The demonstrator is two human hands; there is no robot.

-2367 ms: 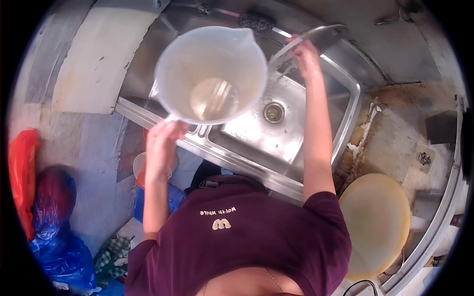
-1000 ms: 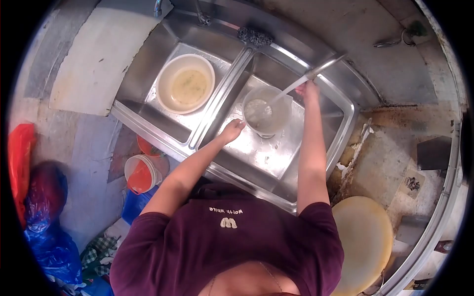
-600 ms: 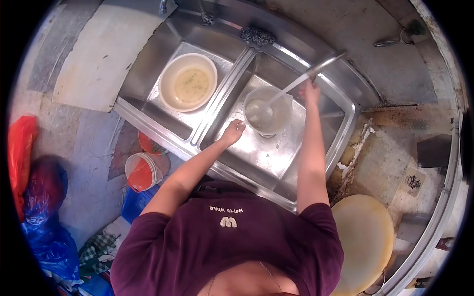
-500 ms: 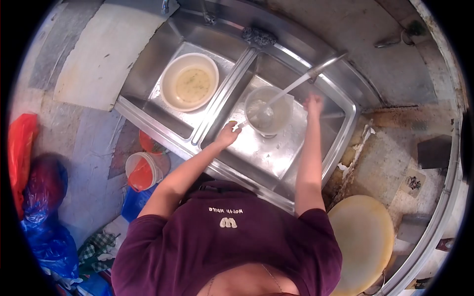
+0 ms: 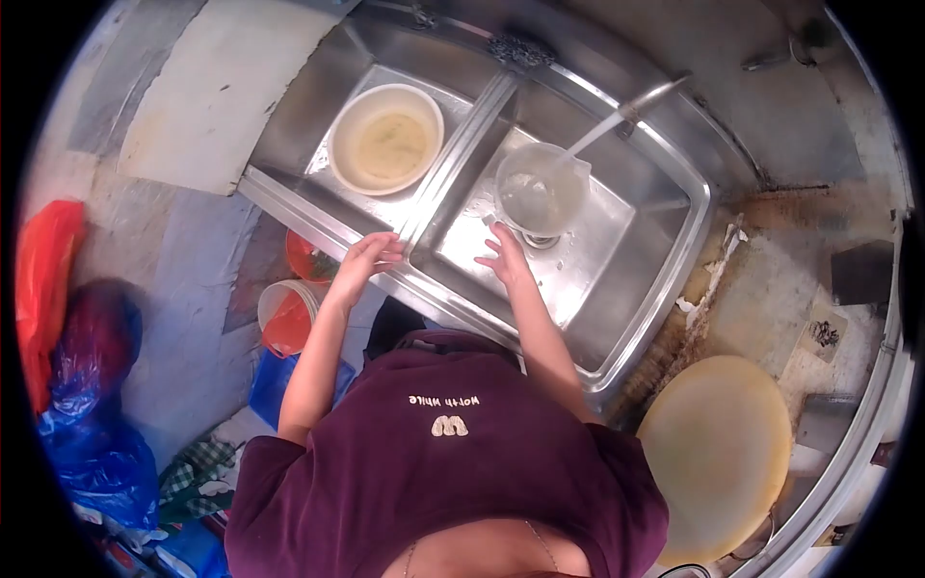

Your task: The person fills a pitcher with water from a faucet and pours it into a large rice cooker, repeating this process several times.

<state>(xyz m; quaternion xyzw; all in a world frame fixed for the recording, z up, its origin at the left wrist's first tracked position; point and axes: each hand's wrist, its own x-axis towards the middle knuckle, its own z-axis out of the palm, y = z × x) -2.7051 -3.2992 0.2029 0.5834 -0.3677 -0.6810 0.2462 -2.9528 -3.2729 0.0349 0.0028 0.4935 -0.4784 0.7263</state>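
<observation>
A translucent plastic jug (image 5: 542, 197) stands in the right sink basin (image 5: 602, 255), with clear water inside. Water runs into it from the metal tap (image 5: 655, 94) on the far side. Just in front of the jug, close to its handle, is my right hand (image 5: 508, 258), fingers spread and holding nothing. Over the front rim of the sink, near the divider, my left hand (image 5: 364, 265) has its fingers stretched out and bare. A cream round bowl (image 5: 339, 146) with cloudy yellowish liquid sits in the left basin (image 5: 279, 159).
A dark scouring pad (image 5: 520, 51) rests on the back ledge. Left of the sink are a white bucket (image 5: 279, 299) with something red in it and a blue container (image 5: 270, 385). A large round pale board (image 5: 718, 458) leans at the right. Blue plastic bags (image 5: 96, 462) lie far left.
My left hand has let go of the jug handle and drawn back left to the sink rim. My right hand has come from the basin's right side to the jug's front.
</observation>
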